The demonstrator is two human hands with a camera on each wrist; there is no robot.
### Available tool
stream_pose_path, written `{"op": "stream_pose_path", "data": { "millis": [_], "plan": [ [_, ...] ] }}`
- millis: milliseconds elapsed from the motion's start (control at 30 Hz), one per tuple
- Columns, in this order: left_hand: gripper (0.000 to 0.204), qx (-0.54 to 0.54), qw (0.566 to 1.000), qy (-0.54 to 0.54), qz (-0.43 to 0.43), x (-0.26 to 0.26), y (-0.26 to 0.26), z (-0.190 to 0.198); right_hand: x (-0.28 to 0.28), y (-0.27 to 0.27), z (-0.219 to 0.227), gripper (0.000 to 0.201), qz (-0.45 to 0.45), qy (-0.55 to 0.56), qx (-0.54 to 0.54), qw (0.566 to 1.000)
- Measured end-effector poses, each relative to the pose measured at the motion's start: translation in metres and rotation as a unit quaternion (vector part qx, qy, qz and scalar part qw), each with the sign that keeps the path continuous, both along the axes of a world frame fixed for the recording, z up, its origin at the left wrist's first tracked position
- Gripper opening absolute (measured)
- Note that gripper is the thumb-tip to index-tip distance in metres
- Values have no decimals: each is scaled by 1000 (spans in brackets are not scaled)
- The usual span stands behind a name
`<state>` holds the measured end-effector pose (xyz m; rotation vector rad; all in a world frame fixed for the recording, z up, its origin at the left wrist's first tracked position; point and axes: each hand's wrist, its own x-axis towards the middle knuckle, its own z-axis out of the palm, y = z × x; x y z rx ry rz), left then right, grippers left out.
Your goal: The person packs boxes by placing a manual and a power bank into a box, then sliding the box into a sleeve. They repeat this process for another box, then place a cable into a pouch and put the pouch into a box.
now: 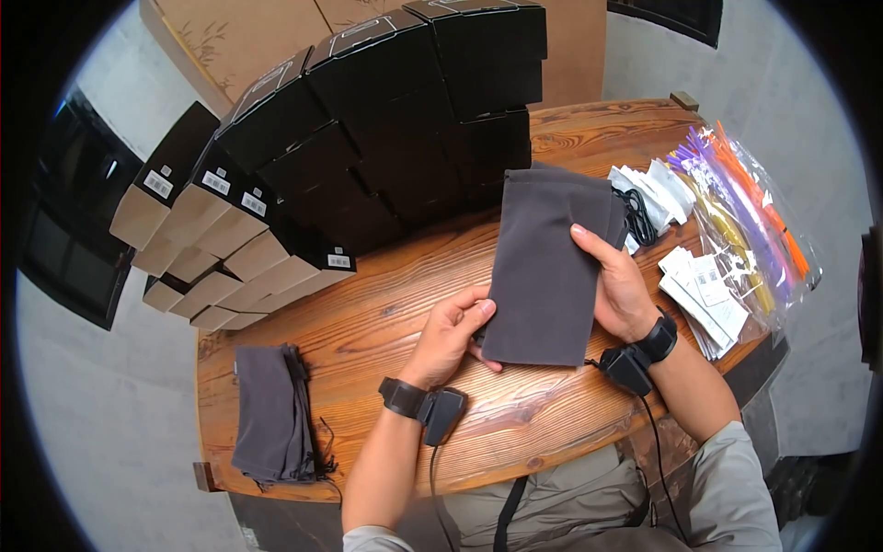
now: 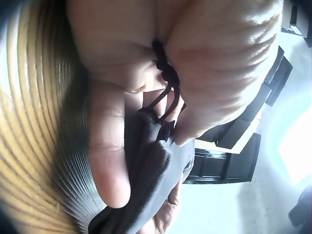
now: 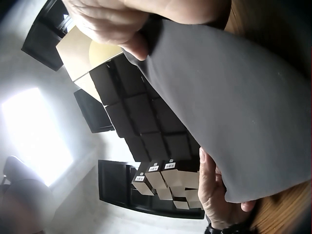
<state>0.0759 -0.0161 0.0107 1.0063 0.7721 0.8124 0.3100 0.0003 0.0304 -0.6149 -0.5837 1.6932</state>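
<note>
A flat dark grey drawstring pouch (image 1: pixel 543 276) is held between both hands above the wooden table. My left hand (image 1: pixel 446 336) pinches its lower left edge, thumb on top. On the opposite side, my right hand (image 1: pixel 621 290) grips the pouch with the thumb lying over its face and the other fingers hidden beneath. In the left wrist view a black cord (image 2: pixel 168 75) with a knot runs out of the pouch's gathered corner near the palm. The right wrist view shows the cloth (image 3: pixel 234 102) spread smooth between the two hands.
A folded pile of similar pouches (image 1: pixel 267 414) lies at the table's left. Black and tan boxes (image 1: pixel 395 120) stand stacked along the back. At right are white packets (image 1: pixel 671 193), a coiled black cable (image 1: pixel 636 221), printed papers (image 1: pixel 704 304) and a plastic bag of colourful strips (image 1: pixel 759 230).
</note>
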Motion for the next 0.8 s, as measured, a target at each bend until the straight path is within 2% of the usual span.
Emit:
{"op": "stream_pose_path", "data": {
  "millis": [33,167,500,633,800],
  "plan": [
    [29,-15,1000,0,-2,1,-2,5,0,0,0,27,-1,4,-1,1000],
    [31,46,999,27,4,-2,5,-19,0,-1,2,27,0,13,-3,1000],
    [43,24,999,-18,-22,-1,0,-6,-1,-2,3,28,12,22,4,1000],
    [55,47,999,-17,-14,1,0,-4,-2,-5,5,31,50,-20,31,998],
    [52,24,999,12,-25,-4,-1,-2,-5,-9,4,34,90,-60,47,993]
  ]
}}
